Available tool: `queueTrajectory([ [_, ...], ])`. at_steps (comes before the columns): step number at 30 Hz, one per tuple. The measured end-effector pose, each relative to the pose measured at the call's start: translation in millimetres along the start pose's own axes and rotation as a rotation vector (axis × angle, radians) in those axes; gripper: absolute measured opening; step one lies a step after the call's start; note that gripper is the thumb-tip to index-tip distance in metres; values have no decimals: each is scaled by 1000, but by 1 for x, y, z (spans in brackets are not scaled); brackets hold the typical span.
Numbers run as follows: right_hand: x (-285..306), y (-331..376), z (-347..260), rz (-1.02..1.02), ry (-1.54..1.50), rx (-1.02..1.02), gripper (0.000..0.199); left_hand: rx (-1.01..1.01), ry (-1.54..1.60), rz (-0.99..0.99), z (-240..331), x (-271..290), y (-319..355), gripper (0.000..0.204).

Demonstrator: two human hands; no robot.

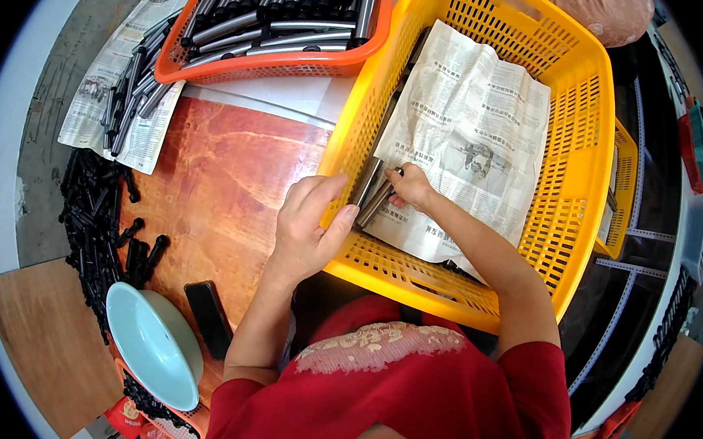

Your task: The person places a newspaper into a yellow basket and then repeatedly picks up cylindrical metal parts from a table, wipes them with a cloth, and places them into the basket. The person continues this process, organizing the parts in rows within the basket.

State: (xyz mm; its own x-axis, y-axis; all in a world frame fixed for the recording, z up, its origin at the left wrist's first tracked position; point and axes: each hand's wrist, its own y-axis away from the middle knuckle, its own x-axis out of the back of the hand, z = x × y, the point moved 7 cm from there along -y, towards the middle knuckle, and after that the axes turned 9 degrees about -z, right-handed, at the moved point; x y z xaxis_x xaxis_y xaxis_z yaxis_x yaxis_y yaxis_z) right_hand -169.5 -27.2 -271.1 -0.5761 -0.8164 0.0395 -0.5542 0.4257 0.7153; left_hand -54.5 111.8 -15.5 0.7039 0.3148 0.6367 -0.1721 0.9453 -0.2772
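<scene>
Inside the yellow plastic basket (596,73), my right hand (412,189) is closed around a dark-ended metal tube (376,209). The tube lies at a slant over the lower left part of a newspaper sheet (442,95), which covers most of the basket's inside. Another metal tube (365,181) shows beside it, along the basket's left wall. My left hand (309,226) is over the basket's left rim, thumb and fingers apart, with nothing seen in it. Whether it touches the rim I cannot tell. What lies under the newspaper is mostly hidden.
An orange basket (277,66) of metal tubes stands at the far left. More tubes (137,82) lie on newspaper beside it. Black bolt-like parts (90,226) are heaped along the wooden table's (233,162) left edge, near a light blue basin (151,344) and a black phone (208,318).
</scene>
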Motion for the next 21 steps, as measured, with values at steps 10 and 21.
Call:
queueTrajectory([
  [10,-22,1,3,-125,103,-40,31,-26,7,0,1,1,0,33],
  [21,-9,-14,-45,-81,799,325,59,-46,20,12,0,2,0,33],
])
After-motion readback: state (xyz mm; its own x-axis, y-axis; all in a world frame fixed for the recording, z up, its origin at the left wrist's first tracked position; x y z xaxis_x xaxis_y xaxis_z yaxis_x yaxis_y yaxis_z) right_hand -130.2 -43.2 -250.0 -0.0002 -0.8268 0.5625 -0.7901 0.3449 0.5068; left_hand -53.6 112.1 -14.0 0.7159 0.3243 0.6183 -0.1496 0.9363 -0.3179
